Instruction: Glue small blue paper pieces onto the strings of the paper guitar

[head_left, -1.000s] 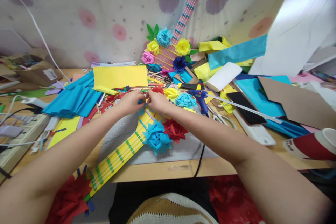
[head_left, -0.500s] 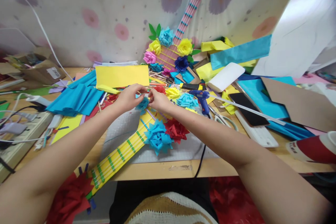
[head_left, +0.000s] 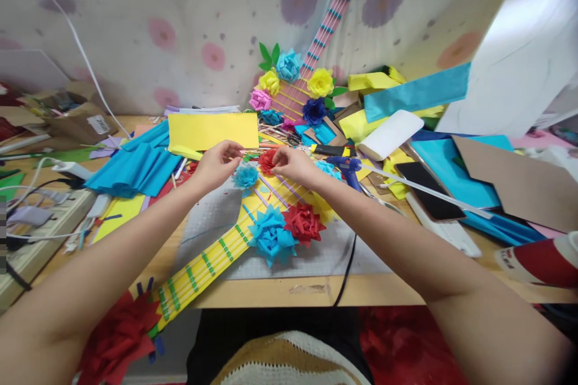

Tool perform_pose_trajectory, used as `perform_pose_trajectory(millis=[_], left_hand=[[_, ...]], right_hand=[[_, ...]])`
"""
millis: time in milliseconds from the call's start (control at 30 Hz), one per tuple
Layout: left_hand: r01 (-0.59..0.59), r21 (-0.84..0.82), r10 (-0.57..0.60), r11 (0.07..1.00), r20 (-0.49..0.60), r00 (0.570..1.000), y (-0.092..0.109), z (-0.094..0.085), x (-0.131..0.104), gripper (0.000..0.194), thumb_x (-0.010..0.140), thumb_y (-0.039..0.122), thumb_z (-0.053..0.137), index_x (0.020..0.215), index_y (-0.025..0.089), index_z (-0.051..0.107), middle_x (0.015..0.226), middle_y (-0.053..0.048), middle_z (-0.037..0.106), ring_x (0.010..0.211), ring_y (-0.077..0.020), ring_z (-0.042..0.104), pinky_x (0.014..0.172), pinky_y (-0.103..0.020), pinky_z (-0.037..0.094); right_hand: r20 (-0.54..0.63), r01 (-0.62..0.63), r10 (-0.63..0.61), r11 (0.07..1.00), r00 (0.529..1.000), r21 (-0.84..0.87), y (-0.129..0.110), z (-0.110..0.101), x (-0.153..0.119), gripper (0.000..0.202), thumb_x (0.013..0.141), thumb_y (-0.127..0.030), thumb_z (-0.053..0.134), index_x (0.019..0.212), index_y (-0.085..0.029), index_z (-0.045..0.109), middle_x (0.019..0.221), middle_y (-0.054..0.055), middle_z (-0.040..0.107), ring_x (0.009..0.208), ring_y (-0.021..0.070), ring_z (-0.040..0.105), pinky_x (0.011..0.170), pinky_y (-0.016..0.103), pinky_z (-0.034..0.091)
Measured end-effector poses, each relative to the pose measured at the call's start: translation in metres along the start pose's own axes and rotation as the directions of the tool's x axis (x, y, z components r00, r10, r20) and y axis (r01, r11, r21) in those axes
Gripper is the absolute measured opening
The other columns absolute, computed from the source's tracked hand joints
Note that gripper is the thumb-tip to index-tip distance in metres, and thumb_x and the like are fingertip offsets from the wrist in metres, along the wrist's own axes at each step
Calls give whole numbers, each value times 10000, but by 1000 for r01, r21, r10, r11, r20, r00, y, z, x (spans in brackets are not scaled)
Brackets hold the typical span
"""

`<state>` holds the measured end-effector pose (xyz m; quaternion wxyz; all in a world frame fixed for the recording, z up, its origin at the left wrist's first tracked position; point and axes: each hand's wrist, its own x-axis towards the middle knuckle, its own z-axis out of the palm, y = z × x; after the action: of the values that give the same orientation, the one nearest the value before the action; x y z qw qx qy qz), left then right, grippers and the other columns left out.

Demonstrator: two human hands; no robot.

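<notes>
My left hand (head_left: pixel 220 163) hovers just above and left of a small blue paper flower (head_left: pixel 246 176), its fingers curved with a gap at the thumb. Nothing shows in it. My right hand (head_left: pixel 293 165) has its fingertips drawn together beside a red paper flower (head_left: pixel 267 160); whether something thin is between them is too small to tell. Under both hands lies a yellow paper guitar (head_left: pixel 217 260) with green bands along its neck. A large blue flower (head_left: pixel 273 234) and a red flower (head_left: pixel 305 224) sit on its near side. My right forearm partly hides the guitar's body.
A blue glue gun (head_left: pixel 347 167) stands right of my right hand, its cord (head_left: pixel 347 267) hanging over the table edge. A phone (head_left: pixel 428 189), a paper cup (head_left: pixel 539 260) and cardboard lie farther right. A pink paper guitar (head_left: pixel 316 51) leans at the back. A power strip (head_left: pixel 49 240) is at left.
My hands, close together over the small blue flower before, have moved apart. The right hand went right to the red flower; the left drew slightly left. The small blue flower is now uncovered on the guitar.
</notes>
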<state>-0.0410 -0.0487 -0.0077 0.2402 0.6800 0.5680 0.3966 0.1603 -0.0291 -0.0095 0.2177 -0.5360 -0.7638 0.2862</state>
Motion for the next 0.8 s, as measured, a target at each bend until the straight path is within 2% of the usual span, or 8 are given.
perform_pose_trajectory(millis=[133, 333, 433, 533, 633, 700, 733, 800], left_hand=[[132, -244, -171, 961, -145, 975, -3, 2, 3, 283, 625, 202, 609, 898, 146, 568, 797, -30, 616, 763, -150, 594, 741, -300, 482], [323, -417, -393, 849, -90, 915, -3, 0, -3, 237, 599, 196, 624, 824, 151, 563, 794, -16, 601, 744, -125, 584, 683, -269, 489], [337, -410, -401, 848, -81, 912, -3, -2, -8, 227, 585, 176, 619, 804, 153, 565, 808, -15, 604, 744, -120, 584, 677, -264, 492], [337, -405, -385, 850, -41, 922, 1, -4, -12, 215, 591, 187, 616, 798, 153, 569, 790, -13, 609, 721, -117, 584, 685, -276, 496], [335, -416, -357, 845, 26, 934, 11, -6, -18, 201, 606, 191, 624, 798, 148, 586, 790, -9, 613, 710, -110, 580, 699, -279, 499], [347, -443, -354, 826, 71, 933, 18, -4, -23, 199, 611, 164, 633, 805, 145, 594, 791, -4, 615, 698, -101, 579, 698, -269, 500], [364, -466, -361, 806, 100, 927, 21, -2, -25, 199, 615, 142, 636, 810, 141, 595, 782, -2, 614, 686, -97, 580, 694, -263, 501], [426, -522, -391, 739, 182, 902, 27, 4, -28, 194, 639, 105, 629, 828, 132, 594, 756, -6, 613, 656, -93, 587, 681, -259, 507]], right_hand=[[156, 75, -40, 971, 987, -226, 2, 6, -10, 140, 721, -233, 611, 839, -185, 668, 834, 20, 661, 760, 144, 585, 635, 233, 391], [278, 393, -290, 789, 916, -472, -4, 21, -17, 191, 735, -286, 594, 869, -185, 686, 945, 102, 631, 942, 238, 563, 671, 278, 412], [288, 400, -287, 754, 914, -521, -12, 24, -19, 187, 734, -235, 569, 860, -155, 683, 936, 131, 640, 918, 259, 578, 655, 296, 412], [228, 349, -267, 780, 936, -519, -14, 26, -20, 184, 747, -196, 525, 830, -146, 681, 930, 145, 650, 879, 261, 594, 650, 307, 410], [137, 221, -182, 904, 974, -367, -9, 26, -17, 143, 727, -203, 538, 751, -170, 675, 849, 97, 668, 790, 220, 601, 631, 286, 396], [114, 98, -85, 988, 990, -116, -5, 22, -15, 106, 709, -214, 563, 711, -174, 661, 776, 51, 665, 723, 170, 584, 622, 259, 385], [118, 37, -42, 998, 992, 44, -3, 19, -15, 94, 700, -223, 578, 709, -170, 655, 752, 32, 656, 692, 143, 566, 614, 245, 378], [150, -74, 22, 932, 988, 355, -2, 12, -15, 117, 675, -260, 609, 726, -161, 644, 699, -3, 621, 609, 95, 503, 571, 222, 352]])
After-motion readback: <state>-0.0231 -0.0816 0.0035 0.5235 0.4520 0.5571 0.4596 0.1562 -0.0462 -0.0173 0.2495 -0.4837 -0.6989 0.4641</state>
